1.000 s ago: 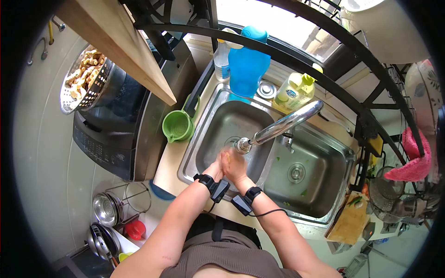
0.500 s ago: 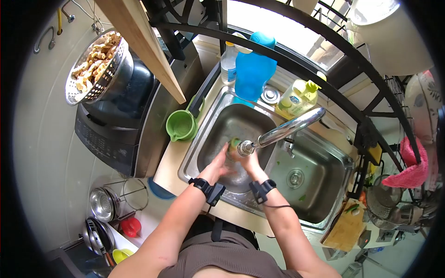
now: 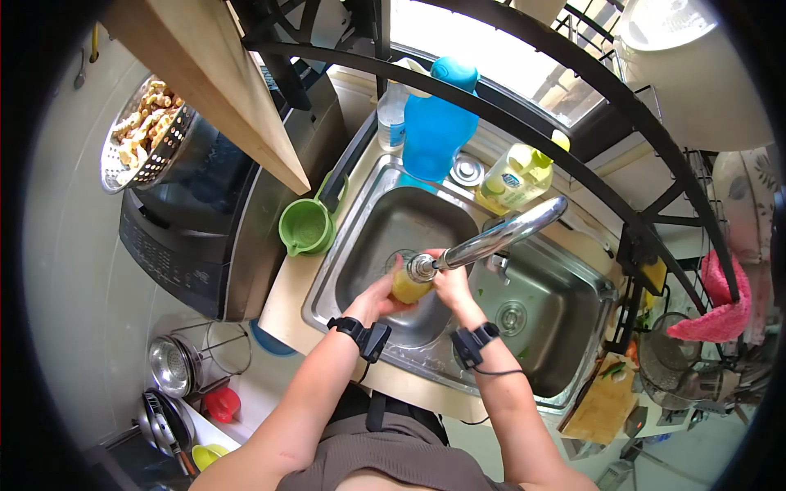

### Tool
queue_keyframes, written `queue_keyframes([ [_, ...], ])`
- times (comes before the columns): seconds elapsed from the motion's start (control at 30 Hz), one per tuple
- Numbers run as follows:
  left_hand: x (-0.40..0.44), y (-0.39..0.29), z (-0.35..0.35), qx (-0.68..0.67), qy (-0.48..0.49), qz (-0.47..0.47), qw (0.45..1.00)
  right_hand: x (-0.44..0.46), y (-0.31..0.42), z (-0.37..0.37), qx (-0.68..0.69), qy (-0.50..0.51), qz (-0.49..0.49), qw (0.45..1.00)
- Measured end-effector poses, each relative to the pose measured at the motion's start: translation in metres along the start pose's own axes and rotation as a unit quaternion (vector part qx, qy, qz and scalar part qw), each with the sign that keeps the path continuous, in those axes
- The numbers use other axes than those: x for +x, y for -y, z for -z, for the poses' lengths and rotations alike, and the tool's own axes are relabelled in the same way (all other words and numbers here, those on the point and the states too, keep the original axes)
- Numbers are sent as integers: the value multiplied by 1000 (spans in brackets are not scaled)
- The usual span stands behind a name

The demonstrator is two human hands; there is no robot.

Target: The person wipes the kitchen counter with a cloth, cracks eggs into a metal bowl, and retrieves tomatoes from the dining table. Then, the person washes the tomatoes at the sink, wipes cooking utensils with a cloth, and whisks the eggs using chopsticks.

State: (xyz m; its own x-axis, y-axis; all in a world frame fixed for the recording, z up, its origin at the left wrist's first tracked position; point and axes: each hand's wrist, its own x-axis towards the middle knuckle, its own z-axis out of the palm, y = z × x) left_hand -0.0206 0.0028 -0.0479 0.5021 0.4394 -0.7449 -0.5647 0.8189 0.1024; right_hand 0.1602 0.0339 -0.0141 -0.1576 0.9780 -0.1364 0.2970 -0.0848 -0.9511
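Left hand point(image 3: 378, 299) cups a yellowish object point(image 3: 408, 290), seemingly rounded, partly behind the faucet point(image 3: 501, 234).

Bright daylight fills a window point(image 3: 499, 49) at the far side, washing the glass mostly white. An arched black metal rack point(image 3: 622, 92) spans in front of it. A pale wall point(image 3: 61, 221) with fine seams runs down the left. A light wooden board point(image 3: 209, 82) slants in at upper left, above a beige countertop point(image 3: 286, 307). A pale surface point(image 3: 471, 438) below could be floor or cabinet front.
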Motion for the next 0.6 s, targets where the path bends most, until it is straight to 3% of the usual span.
queue_keyframes([
  [0.07, -17, 3, -10, -8, 111, 53, 992, 4, 24, -12, -59, 32, 20, 998],
  [0.1, -21, 5, -13, -7, 109, 53, 993, 4, 22, -14, -57, 32, 20, 998],
  [0.17, -23, 10, -19, 26, 70, 38, 996, 5, 3, -16, -199, -35, 114, 973],
  [0.23, -14, 9, -17, -16, 74, 27, 997, 2, -19, -9, -195, -22, 55, 979],
  [0.3, -8, 7, -24, -63, 80, 14, 995, -17, -17, 4, -196, -144, 85, 966],
  [0.33, -10, 2, -39, -96, 79, -3, 992, -37, 19, 12, -36, -139, 14, 990],
  [0.37, -9, 0, -50, -128, 79, -21, 988, -49, 27, 24, -76, -127, 43, 988],
  [0.43, 46, 4, -23, -163, 103, -34, 981, -65, 49, 49, 56, -77, -81, 992],
  [0.47, 60, 9, -17, 22, 108, -194, 975, -66, 54, 60, 21, -88, -71, 993],
  [0.5, 67, 13, -16, 205, 107, -343, 910, -65, 60, 71, -15, -98, -61, 993],
  [0.53, 53, 0, -38, -157, 59, -67, 984, -63, 75, 85, -107, -68, -46, 991],
  [0.6, 44, 1, -50, -177, 39, -56, 982, -54, 77, 90, -52, -82, -37, 995],
])
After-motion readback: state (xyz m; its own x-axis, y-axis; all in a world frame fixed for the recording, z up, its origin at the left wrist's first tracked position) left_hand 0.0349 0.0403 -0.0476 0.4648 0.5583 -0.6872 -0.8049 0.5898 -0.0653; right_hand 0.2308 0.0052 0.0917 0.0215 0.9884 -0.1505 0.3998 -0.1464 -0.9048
